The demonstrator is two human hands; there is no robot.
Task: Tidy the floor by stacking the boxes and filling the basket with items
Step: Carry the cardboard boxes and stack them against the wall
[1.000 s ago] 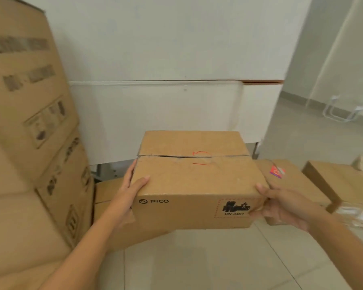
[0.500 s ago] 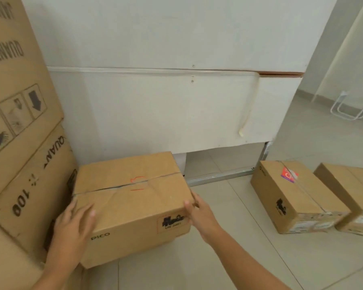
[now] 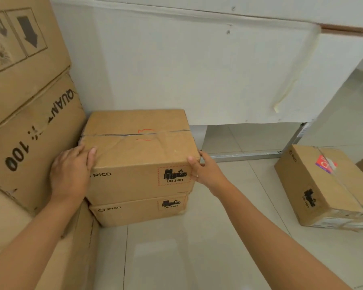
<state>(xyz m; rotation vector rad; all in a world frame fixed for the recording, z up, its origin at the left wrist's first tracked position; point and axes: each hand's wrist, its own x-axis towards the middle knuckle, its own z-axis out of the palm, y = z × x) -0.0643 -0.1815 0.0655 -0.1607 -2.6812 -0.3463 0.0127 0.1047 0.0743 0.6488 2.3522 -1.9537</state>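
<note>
At 9 o'clock, left hand (image 3: 70, 174) flat, right hand (image 3: 205, 172) cupping corner of top box (image 3: 138, 155); square flush over lower box (image 3: 138, 212) before releasing.

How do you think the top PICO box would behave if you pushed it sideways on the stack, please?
The top PICO box would probably slide rather than tip, since it sits flat on the lower PICO box of similar footprint. Its creased lid suggests the cardboard may give slightly under pressure. The left hand and right hand manage it easily, so it seems fairly light.
</note>
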